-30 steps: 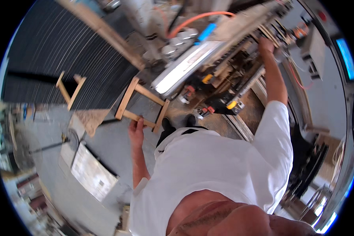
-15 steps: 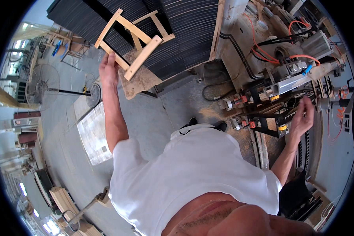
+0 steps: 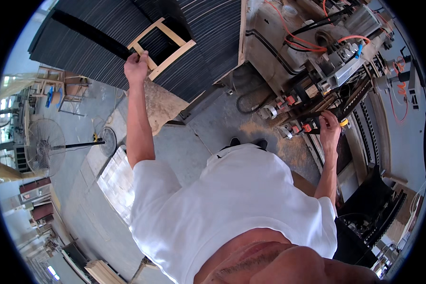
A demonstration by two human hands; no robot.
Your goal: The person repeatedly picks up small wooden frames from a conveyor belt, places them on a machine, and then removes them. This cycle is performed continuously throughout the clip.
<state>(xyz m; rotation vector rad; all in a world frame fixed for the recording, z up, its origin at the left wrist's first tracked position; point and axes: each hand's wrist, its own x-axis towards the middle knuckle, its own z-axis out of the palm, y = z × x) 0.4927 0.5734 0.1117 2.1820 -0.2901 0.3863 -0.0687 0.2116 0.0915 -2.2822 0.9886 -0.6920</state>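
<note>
My left hand (image 3: 136,68) reaches far forward, its fingers closed on the near rail of a light wooden frame (image 3: 173,60). This four-sided frame lies at the stacked black slatted panels, above a worn brown board (image 3: 168,102). Over at the machine with clamps, my right hand (image 3: 330,125) is closed on a black bar (image 3: 313,115). The bar sits by the red-and-silver clamps (image 3: 293,128), and part of it is hidden behind my fingers.
Black slatted panels (image 3: 80,42) are stacked ahead. The machine (image 3: 341,71) on the right carries orange hoses and dark cables. Sawdust (image 3: 288,151) covers the floor near my shoes (image 3: 247,142). A standing fan (image 3: 45,146) and a pale sheet (image 3: 117,182) are on the left.
My left hand has moved the wooden frame forward and lower, and the second frame no longer shows separately. My right hand has come left and nearer, from open above the machine to closed on the bar.
</note>
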